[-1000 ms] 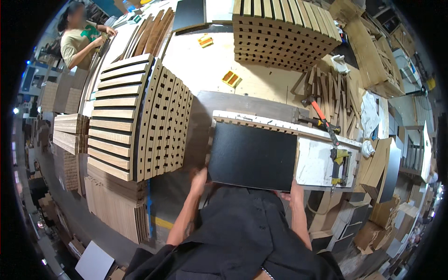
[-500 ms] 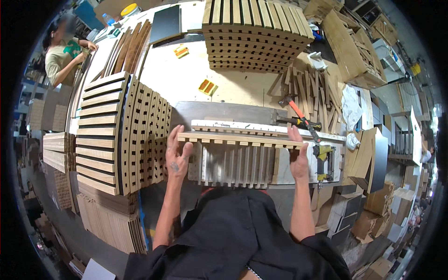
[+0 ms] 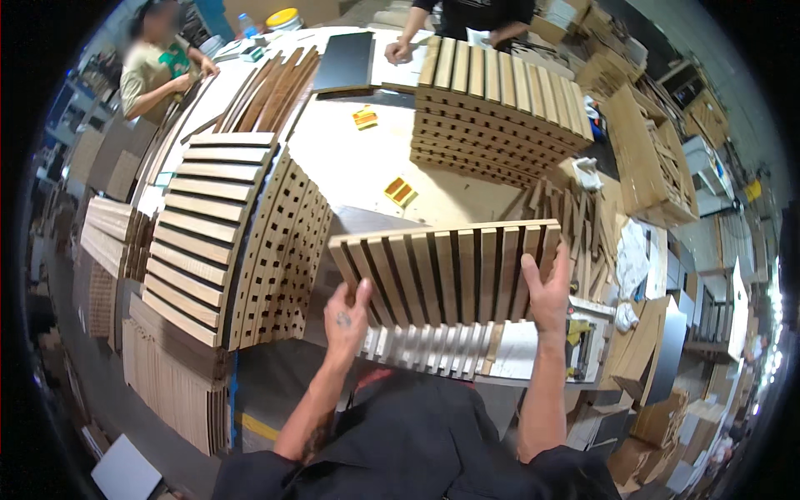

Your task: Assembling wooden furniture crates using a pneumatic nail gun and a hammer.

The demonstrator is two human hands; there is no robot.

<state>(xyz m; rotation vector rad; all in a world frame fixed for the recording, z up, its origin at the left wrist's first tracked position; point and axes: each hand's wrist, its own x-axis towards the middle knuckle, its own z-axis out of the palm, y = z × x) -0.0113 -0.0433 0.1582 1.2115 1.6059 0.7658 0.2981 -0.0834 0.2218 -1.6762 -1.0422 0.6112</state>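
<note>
The left hand (image 3: 345, 323) and right hand (image 3: 548, 293) hold a slatted wooden panel (image 3: 429, 279) by opposite sides, fingers (image 3: 563, 258) gripping its edges, thumbs toward the slatted face; the panel tilts above a ridged white board (image 3: 425, 350), contact unclear; a stack of slatted panels (image 3: 279, 258) stands left; another stack (image 3: 500, 125) sits farther back on the worktop (image 3: 325, 158).

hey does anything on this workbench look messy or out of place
The loose brown wooden strips lie jumbled at mixed angles, unlike the neat stack of pale slatted wooden panels beyond them. I see no spill.
</note>
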